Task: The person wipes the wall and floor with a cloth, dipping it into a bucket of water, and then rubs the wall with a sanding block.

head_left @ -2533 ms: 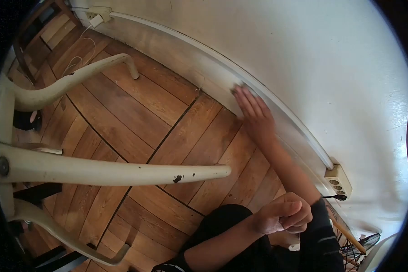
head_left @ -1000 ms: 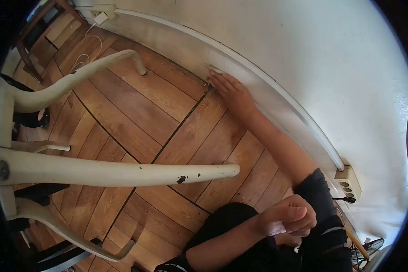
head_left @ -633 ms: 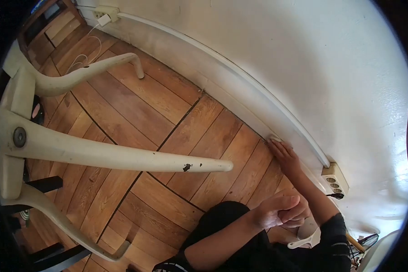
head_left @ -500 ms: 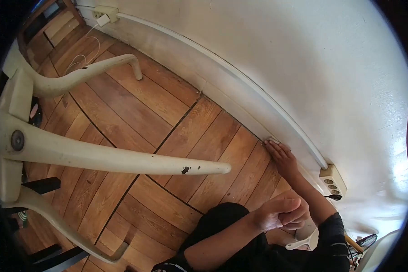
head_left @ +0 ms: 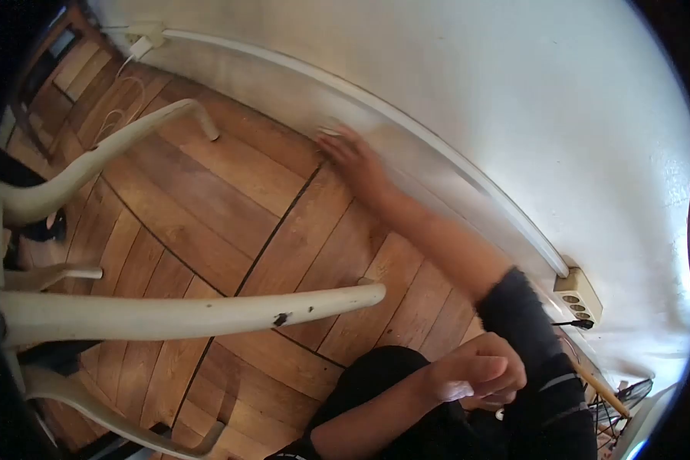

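My right hand point(head_left: 350, 159) reaches far along the foot of the wall, its fingers pressed against the strip just above the floor. Under its fingertips shows a small pale cloth-like piece point(head_left: 330, 132), blurred by motion. Closer to my body, my left hand point(head_left: 479, 372) is curled into a fist with the thumb on top. A bit of white shows at its lower edge, but what the fist holds, if anything, is hidden. The white wall point(head_left: 514, 123) meets the wood-patterned floor point(head_left: 238, 192) beside my right hand.
A chipped cream chair base point(head_left: 169, 313) spreads its legs over the floor at left. A cable channel point(head_left: 406, 123) runs along the wall to a socket block point(head_left: 579, 297) with a black plug point(head_left: 583, 324). Another socket point(head_left: 146, 33) with a white cord sits far left.
My right hand has slid up and left along the wall's foot, with the pale piece under its fingers. My left fist stays nearly in place. The view has shifted slightly.
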`<state>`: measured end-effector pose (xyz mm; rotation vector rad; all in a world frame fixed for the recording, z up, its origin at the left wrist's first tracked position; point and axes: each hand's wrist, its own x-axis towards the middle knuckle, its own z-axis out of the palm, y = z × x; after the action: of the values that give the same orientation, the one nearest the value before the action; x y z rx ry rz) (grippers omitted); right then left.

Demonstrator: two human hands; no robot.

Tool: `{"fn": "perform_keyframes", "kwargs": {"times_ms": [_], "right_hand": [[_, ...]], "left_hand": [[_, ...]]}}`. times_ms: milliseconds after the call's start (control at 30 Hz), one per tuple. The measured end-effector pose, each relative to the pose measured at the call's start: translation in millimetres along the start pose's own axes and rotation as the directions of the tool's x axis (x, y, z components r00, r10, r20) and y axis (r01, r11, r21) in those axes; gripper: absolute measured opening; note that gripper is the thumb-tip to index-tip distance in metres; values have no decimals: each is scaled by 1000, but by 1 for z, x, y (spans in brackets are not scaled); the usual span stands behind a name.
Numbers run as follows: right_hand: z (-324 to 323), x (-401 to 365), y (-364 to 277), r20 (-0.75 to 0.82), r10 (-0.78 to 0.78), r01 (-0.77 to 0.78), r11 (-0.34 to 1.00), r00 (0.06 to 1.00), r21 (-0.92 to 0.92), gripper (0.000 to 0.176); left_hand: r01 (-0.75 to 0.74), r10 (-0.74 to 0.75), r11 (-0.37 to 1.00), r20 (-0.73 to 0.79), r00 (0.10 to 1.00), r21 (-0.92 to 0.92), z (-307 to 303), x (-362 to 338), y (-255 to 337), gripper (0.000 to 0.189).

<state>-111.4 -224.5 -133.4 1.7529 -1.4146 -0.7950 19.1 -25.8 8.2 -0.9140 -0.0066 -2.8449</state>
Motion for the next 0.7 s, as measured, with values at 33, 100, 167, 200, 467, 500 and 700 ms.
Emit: {"fn": "perform_keyframes", "kwargs": {"times_ms": [33, 100, 167, 200, 467, 500, 700], "right_hand": [[0, 11, -4, 27, -12, 13, 999, 1000, -41, 71], [-4, 8, -3, 37, 6, -3, 998, 999, -63, 72], [-9, -15, 6, 38, 22, -19, 996, 999, -86, 72], [-14, -34, 9, 65, 58, -54, 997, 996, -53, 69], [2, -282, 29, 195, 262, -276, 960, 945, 50, 71], [6, -311, 29, 230, 275, -307, 945, 934, 114, 68], [20, -345, 16, 316, 342, -388, 916, 885, 97, 68]], "left_hand": [[-17, 17, 1000, -24, 1000, 1, 0, -2, 2, 57], [-32, 32, 999, -31, 999, 1, 1, -1, 9, 57], [-38, 39, 999, 60, 997, -11, -2, 1, 9, 56], [-12, 9, 999, 71, 997, 38, -2, 2, 7, 56], [18, -19, 999, 52, 998, 28, 6, 6, 0, 58], [25, -27, 999, 57, 998, 30, 6, 7, 0, 58], [29, -30, 1000, 55, 998, 11, 7, 9, -5, 58]]}}
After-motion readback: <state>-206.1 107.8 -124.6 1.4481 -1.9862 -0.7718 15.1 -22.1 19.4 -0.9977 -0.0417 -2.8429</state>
